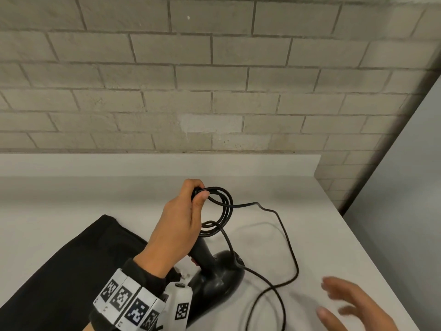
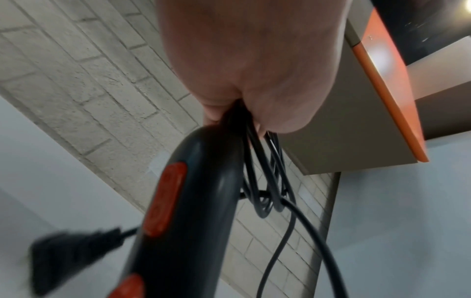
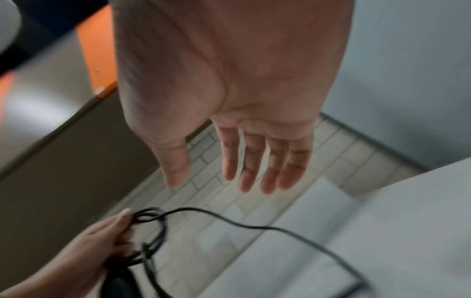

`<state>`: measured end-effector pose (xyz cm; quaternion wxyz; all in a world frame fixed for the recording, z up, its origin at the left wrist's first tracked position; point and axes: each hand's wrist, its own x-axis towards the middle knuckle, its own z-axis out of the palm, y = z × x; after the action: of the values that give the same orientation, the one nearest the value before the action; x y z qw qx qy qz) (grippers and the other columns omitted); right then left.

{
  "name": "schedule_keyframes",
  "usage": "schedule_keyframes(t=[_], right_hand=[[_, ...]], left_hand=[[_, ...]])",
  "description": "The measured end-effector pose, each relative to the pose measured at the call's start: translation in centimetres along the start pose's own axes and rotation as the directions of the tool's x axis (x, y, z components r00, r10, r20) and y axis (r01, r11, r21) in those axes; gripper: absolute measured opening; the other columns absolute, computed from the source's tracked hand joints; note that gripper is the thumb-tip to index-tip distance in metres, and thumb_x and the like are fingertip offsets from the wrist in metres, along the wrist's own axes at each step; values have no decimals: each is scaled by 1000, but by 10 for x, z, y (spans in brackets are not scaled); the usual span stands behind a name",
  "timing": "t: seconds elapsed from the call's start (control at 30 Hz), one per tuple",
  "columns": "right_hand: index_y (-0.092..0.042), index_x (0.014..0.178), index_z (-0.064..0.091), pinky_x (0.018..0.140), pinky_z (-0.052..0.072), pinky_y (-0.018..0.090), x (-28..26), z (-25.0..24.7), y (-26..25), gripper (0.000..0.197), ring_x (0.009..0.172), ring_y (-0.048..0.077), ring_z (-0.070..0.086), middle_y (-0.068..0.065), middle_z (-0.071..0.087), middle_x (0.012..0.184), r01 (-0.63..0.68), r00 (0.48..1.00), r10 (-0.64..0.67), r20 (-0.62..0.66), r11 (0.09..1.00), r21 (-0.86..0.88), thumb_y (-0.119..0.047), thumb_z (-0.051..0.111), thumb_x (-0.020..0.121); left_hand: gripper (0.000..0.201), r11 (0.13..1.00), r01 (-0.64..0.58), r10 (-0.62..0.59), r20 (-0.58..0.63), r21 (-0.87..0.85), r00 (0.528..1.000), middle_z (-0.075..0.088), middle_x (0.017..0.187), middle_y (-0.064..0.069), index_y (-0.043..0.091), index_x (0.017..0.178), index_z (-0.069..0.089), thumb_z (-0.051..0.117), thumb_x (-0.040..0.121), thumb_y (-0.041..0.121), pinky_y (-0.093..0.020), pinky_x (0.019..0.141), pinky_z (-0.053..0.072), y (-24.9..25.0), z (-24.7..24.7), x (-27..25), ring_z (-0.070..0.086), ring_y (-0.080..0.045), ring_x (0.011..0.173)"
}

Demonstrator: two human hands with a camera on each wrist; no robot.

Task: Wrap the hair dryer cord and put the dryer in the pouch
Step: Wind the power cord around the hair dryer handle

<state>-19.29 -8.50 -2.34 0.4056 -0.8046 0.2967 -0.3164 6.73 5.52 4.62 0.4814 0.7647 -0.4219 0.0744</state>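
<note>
Black cord (image 1: 284, 237) only part-wound: the left hand (image 1: 181, 225) pinches several loops at the top of the hair dryer (image 1: 214, 273) handle, dryer nose-down on the white counter (image 1: 334, 235), black pouch (image 1: 66, 266) just to its left. Right hand (image 1: 353, 304) is free, fingers spread, holding nothing — it should take the slack near the coil and feed even loops. Keep the thumb clamped so no turn slips — the plug (image 2: 68, 258) goes last.

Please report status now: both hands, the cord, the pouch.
Left hand grips cord coils against dryer handle. Right hand open, empty. Loose cord remains on table. Pouch lies left, nothing blocking it.
</note>
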Motion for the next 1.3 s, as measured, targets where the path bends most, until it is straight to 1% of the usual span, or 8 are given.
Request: schedule_keyframes(t=[0.23, 0.33, 0.47, 0.67, 0.83, 0.93, 1.1, 1.3], right_hand=[[-41, 110, 62, 87, 43, 16, 45, 69, -73, 42, 102, -10, 55, -26, 64, 105, 74, 961, -79, 267, 997, 28, -69, 58, 79], [-33, 93, 68, 76, 49, 15, 47, 90, -87, 13, 81, -4, 64, -16, 70, 80, 119, 922, -143, 359, 989, 90, -40, 58, 95], [-30, 82, 72, 77, 54, 22, 41, 64, -89, 20, 72, 7, 66, 0, 69, 72, 38, 952, -130, 278, 949, 314, -25, 58, 96], [-14, 84, 76, 64, 57, 24, 27, 5, -62, 58, 55, 21, 62, 12, 64, 58, 134, 991, -117, -66, 838, 530, -70, 72, 68], [-7, 84, 71, 53, 50, 24, 26, -33, -20, 49, 52, 24, 53, 13, 55, 55, 89, 993, -35, -115, 860, 503, -55, 72, 77], [-17, 73, 75, 53, 48, 18, 30, -34, -1, 19, 50, 20, 51, 11, 55, 50, 2, 1000, 7, -20, 922, 387, -15, 62, 87], [-54, 101, 65, 76, 48, 11, 40, -3, -5, 38, 93, -3, 59, -27, 65, 104, 111, 993, -106, 53, 988, -105, -20, 71, 85], [-26, 136, 47, 109, 30, 21, 68, 33, -61, 49, 132, 3, 38, -11, 49, 137, 414, 910, -408, 73, 880, -233, -38, 60, 90]], left_hand=[[23, 999, -54, 54, 32, 4, 998, 41, 54, 13, 22, 107, 51, 37, 99, 39, -15, 45, 32, 16, 5, -6, 42, -4, 45], [23, 999, -51, 51, 32, 1, 998, 41, 53, 11, 21, 108, 50, 37, 99, 38, -13, 46, 31, 16, 3, -7, 42, -3, 45], [20, 1000, -25, 24, 15, 4, 1000, 41, 53, 9, 25, 107, 49, 36, 99, 39, -14, 45, 31, 10, -2, -6, 41, -4, 45], [19, 1000, 3, -3, -6, 16, 1000, 43, 55, 11, 24, 106, 49, 37, 100, 37, -16, 46, 32, 3, -3, -4, 42, -5, 46], [19, 1000, 4, -4, -8, 10, 1000, 41, 53, 10, 24, 107, 49, 37, 100, 37, -14, 45, 31, 0, -3, -3, 40, -5, 44], [19, 1000, -2, 2, 0, 4, 1000, 42, 53, 9, 25, 106, 49, 37, 100, 38, -14, 45, 31, 2, -3, -4, 42, -6, 46], [18, 999, -33, 33, 22, -2, 999, 40, 53, 11, 26, 107, 48, 37, 100, 38, -14, 46, 31, 9, -1, -8, 40, -4, 47], [18, 998, -62, 61, 66, 2, 996, 39, 54, 13, 29, 106, 45, 34, 99, 41, -12, 50, 34, 21, 0, -15, 44, -1, 51]])
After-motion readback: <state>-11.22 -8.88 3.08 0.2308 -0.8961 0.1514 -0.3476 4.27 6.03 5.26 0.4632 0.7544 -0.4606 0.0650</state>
